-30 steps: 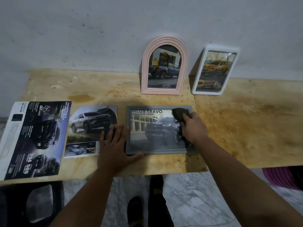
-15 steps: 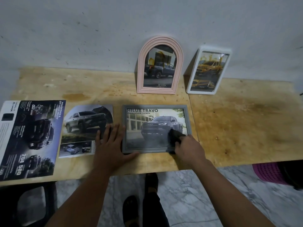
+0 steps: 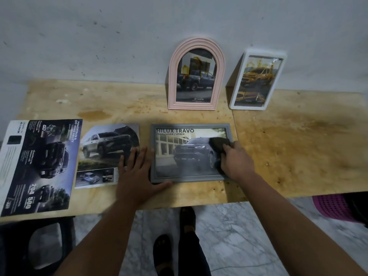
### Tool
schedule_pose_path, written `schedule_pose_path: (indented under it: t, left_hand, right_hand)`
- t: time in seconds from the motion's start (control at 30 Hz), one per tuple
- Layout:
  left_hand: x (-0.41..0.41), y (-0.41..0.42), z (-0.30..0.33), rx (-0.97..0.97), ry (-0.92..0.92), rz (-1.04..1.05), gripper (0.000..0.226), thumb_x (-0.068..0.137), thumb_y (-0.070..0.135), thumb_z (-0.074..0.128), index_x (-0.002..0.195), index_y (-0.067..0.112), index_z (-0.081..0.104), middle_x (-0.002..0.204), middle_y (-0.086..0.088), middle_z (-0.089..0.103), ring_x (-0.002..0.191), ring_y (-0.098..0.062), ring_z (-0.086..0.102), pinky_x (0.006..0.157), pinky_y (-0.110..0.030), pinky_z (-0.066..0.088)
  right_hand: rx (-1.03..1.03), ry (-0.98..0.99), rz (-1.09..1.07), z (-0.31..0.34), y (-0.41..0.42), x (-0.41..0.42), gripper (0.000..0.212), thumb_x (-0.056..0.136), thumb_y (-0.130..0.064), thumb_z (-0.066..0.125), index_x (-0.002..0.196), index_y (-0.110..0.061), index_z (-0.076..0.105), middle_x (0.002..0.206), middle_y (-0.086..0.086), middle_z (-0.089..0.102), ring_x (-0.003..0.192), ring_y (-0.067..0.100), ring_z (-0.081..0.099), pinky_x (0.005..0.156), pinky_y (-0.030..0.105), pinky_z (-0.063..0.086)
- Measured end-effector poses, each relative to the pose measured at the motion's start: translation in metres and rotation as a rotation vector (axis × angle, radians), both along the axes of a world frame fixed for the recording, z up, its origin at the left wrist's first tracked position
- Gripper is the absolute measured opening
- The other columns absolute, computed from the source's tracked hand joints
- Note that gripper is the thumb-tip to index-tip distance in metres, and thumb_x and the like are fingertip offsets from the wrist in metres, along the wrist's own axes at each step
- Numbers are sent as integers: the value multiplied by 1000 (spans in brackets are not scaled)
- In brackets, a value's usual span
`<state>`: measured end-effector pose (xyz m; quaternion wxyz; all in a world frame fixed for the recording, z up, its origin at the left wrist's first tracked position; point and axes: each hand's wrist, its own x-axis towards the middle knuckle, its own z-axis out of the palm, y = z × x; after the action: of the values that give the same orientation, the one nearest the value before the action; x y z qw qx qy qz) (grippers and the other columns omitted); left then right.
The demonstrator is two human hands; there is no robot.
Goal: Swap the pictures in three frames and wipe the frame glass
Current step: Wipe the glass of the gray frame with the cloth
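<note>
Two hands at the grey frame (image 3: 190, 177) holding a truck picture: left hand (image 3: 137, 176) spread flat, right hand (image 3: 237, 162) gripping a dark cloth (image 3: 218, 143)

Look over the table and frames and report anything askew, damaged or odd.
The white frame leans tilted against the wall, unlike the upright pink arched frame. The wooden table shows brown stains. The left brochure overhangs the table's edge. Nothing looks broken.
</note>
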<state>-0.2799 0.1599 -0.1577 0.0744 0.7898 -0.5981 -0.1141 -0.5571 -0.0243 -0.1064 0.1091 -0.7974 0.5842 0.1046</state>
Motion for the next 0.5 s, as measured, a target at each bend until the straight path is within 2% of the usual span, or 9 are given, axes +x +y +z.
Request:
schedule_pose_path:
  t: [0.1,0.27,0.43,0.5]
  left_hand:
    - [1,0,0,-1,2,-1,121,73,102,30,165,26,13,173,1,14,160,-26,-2,126,-61,6]
    - [0,0,0,9,2,-6,120,74,101,31,165,25,13,173,0,13,160,-26,-3,126,-61,5]
    - [0,0,-2,19,-9,-4,121,74,101,31,165,25,14,172,0,16,160,-27,-1,125,-61,5]
    - [0,0,-3,17,-9,-2,121,73,101,33,165,24,17,172,-1,19,160,-29,4,125,-62,7]
  right_hand:
    - [14,-55,-27,2,34,-10,39,103,-33,45,135,-15,59,126,11,48,96,33,61,77,42,56]
    - [-29,-149,8,-3,80,4,33,100,-32,51,125,-16,65,117,6,53,92,28,63,67,37,55]
    - [11,-241,136,-10,102,57,38,99,-33,48,131,-19,61,120,6,52,96,28,62,71,40,58]
    - [100,-289,236,-12,100,74,40,100,-34,47,135,-20,60,120,6,51,99,30,61,73,40,56]
